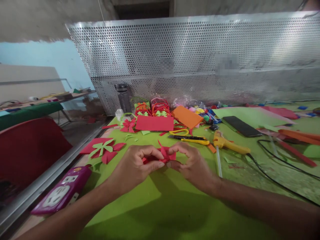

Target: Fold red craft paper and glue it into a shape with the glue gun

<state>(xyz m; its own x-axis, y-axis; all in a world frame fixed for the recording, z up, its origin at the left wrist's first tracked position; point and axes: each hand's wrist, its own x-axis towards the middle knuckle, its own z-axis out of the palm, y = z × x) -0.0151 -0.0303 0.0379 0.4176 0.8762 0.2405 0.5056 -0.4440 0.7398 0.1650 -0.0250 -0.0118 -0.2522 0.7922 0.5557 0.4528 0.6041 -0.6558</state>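
Both of my hands meet over the green table cover [150, 206], holding one folded red paper piece [163, 152] between them. My left hand [140, 163] pinches its left side between thumb and fingers. On the right side, my right hand [190, 163] pinches it the same way. A pointed red tip sticks up between the hands; the piece's lower part is hidden by my fingers. Beyond them lies a yellow and black cutter [192, 139]. Red petal shapes with a light green cutout [101, 147] rest to the left.
A yellow glue gun [231, 144] with a black cable lies right, near a black phone [241, 126]. Behind are a red sheet [154, 123], an orange sheet [187, 116] and a dark bottle [123, 98]. A purple case [63, 190] sits at the left edge. A perforated metal panel [195, 43] stands behind.
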